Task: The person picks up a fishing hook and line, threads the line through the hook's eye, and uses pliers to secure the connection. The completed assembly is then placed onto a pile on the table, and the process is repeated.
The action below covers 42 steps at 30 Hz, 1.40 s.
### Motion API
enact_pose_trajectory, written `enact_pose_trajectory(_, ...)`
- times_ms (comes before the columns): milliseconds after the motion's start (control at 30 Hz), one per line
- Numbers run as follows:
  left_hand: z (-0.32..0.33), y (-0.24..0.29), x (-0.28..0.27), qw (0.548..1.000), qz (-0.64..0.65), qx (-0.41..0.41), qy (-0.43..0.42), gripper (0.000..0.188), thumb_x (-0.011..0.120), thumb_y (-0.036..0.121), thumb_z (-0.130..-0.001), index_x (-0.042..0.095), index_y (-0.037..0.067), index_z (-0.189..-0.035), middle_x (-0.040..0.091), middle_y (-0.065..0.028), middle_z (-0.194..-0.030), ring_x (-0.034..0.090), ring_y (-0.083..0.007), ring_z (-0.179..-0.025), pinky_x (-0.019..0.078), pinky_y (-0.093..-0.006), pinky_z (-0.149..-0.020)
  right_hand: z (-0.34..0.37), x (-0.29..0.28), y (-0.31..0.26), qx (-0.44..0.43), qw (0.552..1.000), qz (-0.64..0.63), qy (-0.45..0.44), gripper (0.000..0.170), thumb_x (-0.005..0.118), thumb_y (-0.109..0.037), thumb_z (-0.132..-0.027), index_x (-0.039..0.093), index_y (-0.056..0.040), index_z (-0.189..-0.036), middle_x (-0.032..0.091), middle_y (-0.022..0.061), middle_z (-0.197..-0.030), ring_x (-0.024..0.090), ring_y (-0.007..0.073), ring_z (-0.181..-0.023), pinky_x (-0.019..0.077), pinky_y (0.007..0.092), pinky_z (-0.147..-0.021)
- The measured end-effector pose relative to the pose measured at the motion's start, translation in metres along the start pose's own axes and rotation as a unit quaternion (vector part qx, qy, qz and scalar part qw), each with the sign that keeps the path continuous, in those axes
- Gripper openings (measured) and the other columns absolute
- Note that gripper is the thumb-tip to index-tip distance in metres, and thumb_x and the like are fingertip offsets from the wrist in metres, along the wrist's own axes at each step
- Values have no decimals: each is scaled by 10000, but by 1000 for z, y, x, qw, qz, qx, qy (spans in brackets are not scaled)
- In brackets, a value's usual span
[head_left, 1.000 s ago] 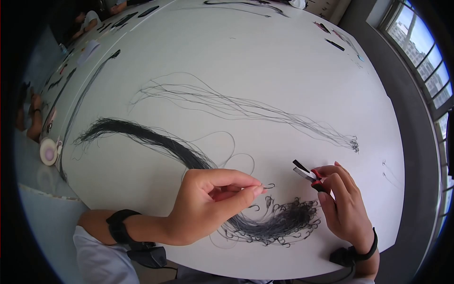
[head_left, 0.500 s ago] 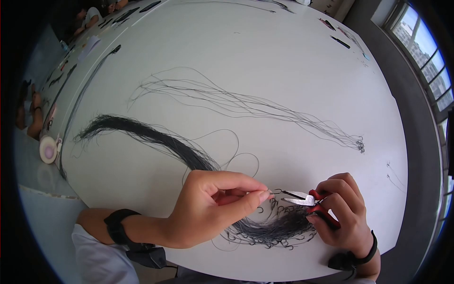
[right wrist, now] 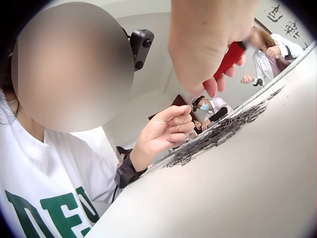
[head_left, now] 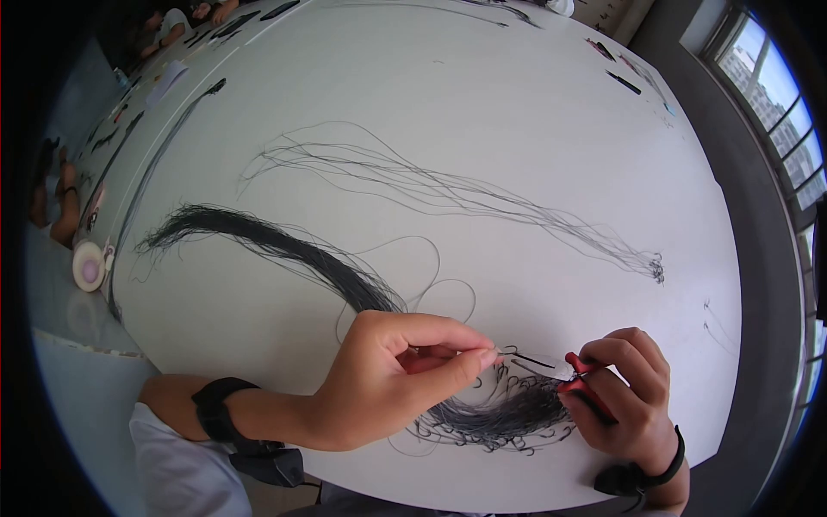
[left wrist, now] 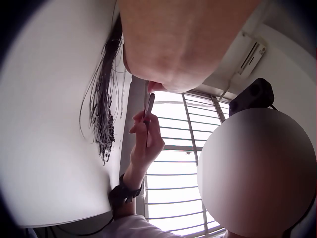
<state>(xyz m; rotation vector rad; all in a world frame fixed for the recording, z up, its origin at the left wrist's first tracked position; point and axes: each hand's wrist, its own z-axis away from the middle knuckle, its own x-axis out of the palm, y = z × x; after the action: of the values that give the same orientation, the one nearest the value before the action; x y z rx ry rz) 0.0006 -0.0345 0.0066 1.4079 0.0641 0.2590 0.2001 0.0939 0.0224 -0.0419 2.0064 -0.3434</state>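
Observation:
My left hand point(head_left: 405, 379) pinches a small dark hook point(head_left: 510, 350) between thumb and forefinger, above the table. The right hand point(head_left: 633, 392) grips red-handled pliers point(head_left: 594, 401), whose jaws point left and lie close beside the hook; whether they touch it I cannot tell. Beneath both hands a thick black bundle of lines point(head_left: 508, 414) with many hooks at its end lies curved on the table; the left hand hides its middle. In the right wrist view the red handle point(right wrist: 230, 60) shows within the right hand's fingers.
A thinner bundle of lines point(head_left: 448, 185) stretches across the white table point(head_left: 517, 103). Loose lines with hooks point(head_left: 708, 314) lie at the right, a black tool point(head_left: 624, 83) farther back. A white roll point(head_left: 89, 265) sits at the left edge; other people are beyond.
The right hand has brought the pliers down and left to the hook, their jaws now pointing left rather than up. My left hand has shifted slightly right, still pinching the hook.

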Motion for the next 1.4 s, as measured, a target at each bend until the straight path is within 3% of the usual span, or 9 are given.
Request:
enact_pose_trajectory(433,1,1,-3,1000,-2,4,-10,129,589,-27,-843,629,-83,-953,670,-138,-884,638,-123,-823,498,-202,-684,1,0,2,26,1000,9,-5,238,753,-112,-549,561,-26,-660,558,92,-822,548,247,-678,426,341,-580)
enact_pose_trajectory(933,-1,-2,-2,1000,-19,-9,-22,130,587,-21,-848,626,-82,-956,671,-145,-894,632,-110,-811,505,-200,-693,2,0,0,1,1000,-12,-19,234,754,-74,-530,562,-6,-645,564,93,-785,537,211,-610,414,302,-501)
enact_pose_trajectory(1133,-1,-3,1,1000,-23,12,-11,114,601,-17,-839,644,-68,-932,677,-114,-838,591,-51,-704,448,-156,-584,4,0,0,16,999,-22,-28,231,752,-50,-537,561,2,-657,555,97,-769,531,206,-579,426,303,-491)
enact_pose_trajectory(1200,-1,-2,0,998,-58,30,2,98,612,-18,-828,661,-52,-907,678,-91,-782,530,-16,-612,377,-142,-508,4,0,-1,25,999,-26,-29,225,749,-33,-548,556,4,-657,550,98,-762,530,208,-565,434,305,-486)
enact_pose_trajectory(1400,-2,-6,-1,995,-77,56,19,85,617,-23,-819,673,-44,-879,677,-84,-751,487,-6,-565,341,-146,-479,4,1,-2,41,998,-37,-32,224,741,-8,-551,536,1,-640,546,99,-751,533,212,-559,439,305,-480)
